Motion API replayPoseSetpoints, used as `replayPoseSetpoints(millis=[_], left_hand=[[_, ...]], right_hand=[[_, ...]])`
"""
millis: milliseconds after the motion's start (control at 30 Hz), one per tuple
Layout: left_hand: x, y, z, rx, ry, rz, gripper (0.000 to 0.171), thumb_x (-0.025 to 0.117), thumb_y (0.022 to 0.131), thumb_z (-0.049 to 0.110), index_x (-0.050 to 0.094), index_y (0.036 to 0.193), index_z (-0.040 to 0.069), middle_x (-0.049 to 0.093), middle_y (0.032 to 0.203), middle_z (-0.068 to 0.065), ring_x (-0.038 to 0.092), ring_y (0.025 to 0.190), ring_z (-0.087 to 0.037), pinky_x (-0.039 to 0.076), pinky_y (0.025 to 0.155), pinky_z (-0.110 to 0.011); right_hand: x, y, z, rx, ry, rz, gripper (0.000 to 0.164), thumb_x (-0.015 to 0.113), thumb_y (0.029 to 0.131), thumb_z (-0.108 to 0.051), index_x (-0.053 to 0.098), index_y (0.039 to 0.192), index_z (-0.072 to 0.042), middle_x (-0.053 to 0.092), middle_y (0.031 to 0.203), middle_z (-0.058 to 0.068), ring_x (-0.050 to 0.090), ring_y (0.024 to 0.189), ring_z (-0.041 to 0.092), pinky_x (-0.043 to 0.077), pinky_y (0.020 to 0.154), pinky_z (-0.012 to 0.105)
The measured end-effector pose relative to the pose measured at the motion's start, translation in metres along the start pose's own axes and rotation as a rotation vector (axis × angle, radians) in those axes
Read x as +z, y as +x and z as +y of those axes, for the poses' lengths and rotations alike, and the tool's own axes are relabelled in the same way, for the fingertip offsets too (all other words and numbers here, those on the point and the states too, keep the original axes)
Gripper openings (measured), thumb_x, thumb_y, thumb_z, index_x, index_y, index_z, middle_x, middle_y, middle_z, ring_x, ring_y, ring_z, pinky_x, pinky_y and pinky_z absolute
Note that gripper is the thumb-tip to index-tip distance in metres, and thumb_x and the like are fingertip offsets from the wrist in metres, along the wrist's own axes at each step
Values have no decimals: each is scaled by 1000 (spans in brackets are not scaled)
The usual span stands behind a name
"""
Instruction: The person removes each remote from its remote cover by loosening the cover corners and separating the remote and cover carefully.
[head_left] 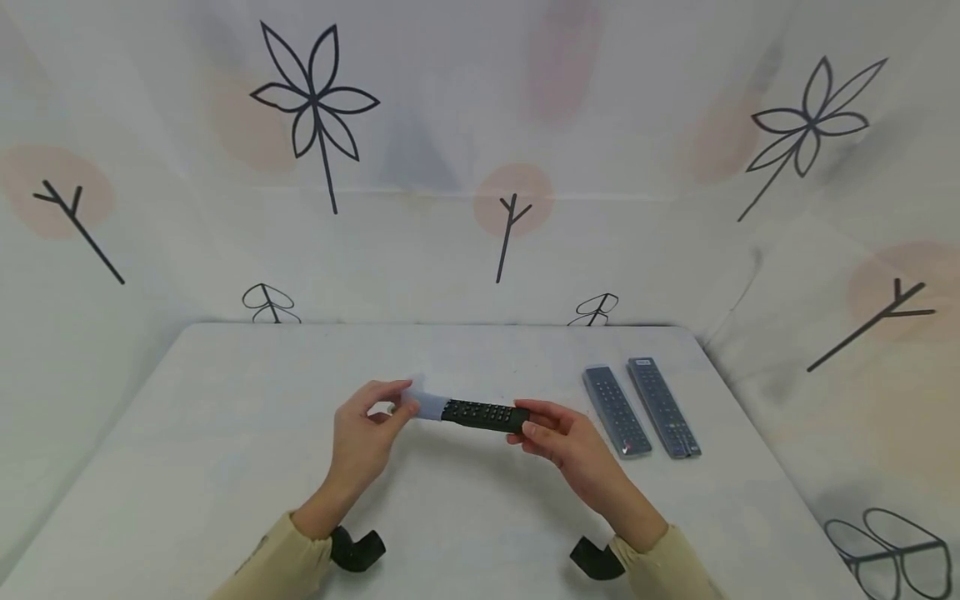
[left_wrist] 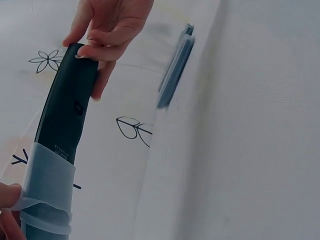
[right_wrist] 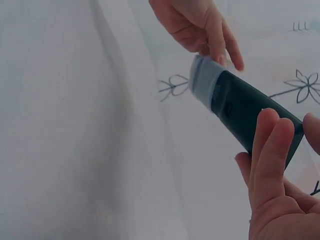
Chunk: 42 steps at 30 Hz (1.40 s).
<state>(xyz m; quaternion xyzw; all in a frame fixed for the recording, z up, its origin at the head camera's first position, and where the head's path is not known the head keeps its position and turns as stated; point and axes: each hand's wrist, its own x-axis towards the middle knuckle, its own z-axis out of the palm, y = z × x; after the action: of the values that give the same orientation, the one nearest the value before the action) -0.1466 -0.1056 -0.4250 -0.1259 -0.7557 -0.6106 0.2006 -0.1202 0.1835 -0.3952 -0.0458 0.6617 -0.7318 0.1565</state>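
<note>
A black remote control is held up above the table, lying nearly level between both hands. Over its left end sits a translucent pale sleeve, bunched in folds in the left wrist view. My left hand pinches this sleeve between thumb and fingers. At the remote's bare right end, my right hand grips it with the thumb in front and fingers behind. The remote's smooth back faces the right wrist camera, while its buttons show in the head view.
Two more remotes, each with a bluish covered look, lie side by side at the table's right: a nearer one and an outer one. The white table meets a cloth backdrop printed with plants. Black wrist mounts stick out from the sleeves.
</note>
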Motion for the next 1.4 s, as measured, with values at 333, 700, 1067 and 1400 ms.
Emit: replayPoseSetpoints(millis=[333,700,1067,1400], left_hand=[[-4,1,7,-22,3,-9,32,79,83,1,74,113,13,68,95,2,63,89,-16,54,62,-24],[-1,-3,28,6,-13,6,24,78,83,-3,74,104,7,68,93,-3,61,85,-14,50,59,-22],[0,-3,41,86,-26,-5,17,75,81,-11,71,95,-2,65,89,-9,60,81,-14,50,59,-24],[4,-4,7,109,79,-31,23,78,86,4,69,105,12,64,97,5,58,88,-14,50,68,-24]], right_hand=[[-4,1,7,103,35,-75,58,63,98,-15,39,146,9,61,125,15,68,94,16,52,79,23],[-4,0,11,178,134,-125,54,61,99,-16,41,146,2,60,124,15,54,77,11,49,71,21],[-4,-2,16,187,163,-203,58,59,101,-16,36,151,-1,64,122,18,57,75,10,49,67,21],[2,-7,18,184,-1,-218,63,63,96,-6,32,148,10,54,127,21,67,97,24,56,79,31]])
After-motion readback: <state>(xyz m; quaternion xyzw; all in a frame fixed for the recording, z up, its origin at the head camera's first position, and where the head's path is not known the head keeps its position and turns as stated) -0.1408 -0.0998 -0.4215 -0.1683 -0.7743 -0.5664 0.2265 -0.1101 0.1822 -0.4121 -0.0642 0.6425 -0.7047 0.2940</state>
